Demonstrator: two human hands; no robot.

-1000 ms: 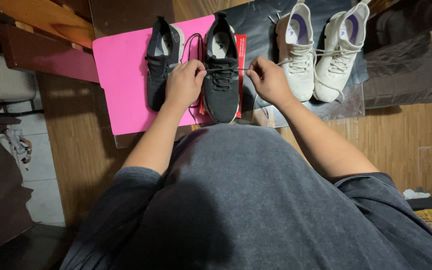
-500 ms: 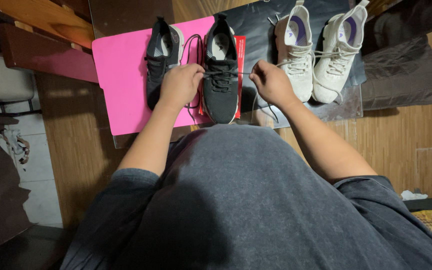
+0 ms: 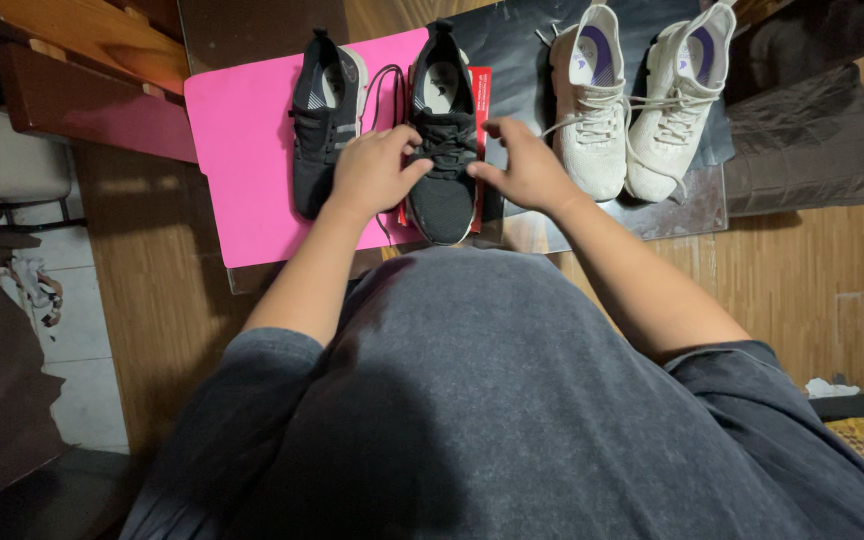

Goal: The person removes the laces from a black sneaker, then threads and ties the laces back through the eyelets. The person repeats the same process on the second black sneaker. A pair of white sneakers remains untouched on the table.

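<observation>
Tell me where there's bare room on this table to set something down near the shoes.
The pink sheet is bare left of the left black shoe, out to its edge. Crowded: the left hand and right hand flank the right black shoe, with the white shoes close beyond.

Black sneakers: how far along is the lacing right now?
Looks done: the white sneakers stand laced. In hand: left hand and right hand meet over the laces of the right-hand black sneaker. Left: the other black sneaker lies untouched, a loose lace beside it.
</observation>
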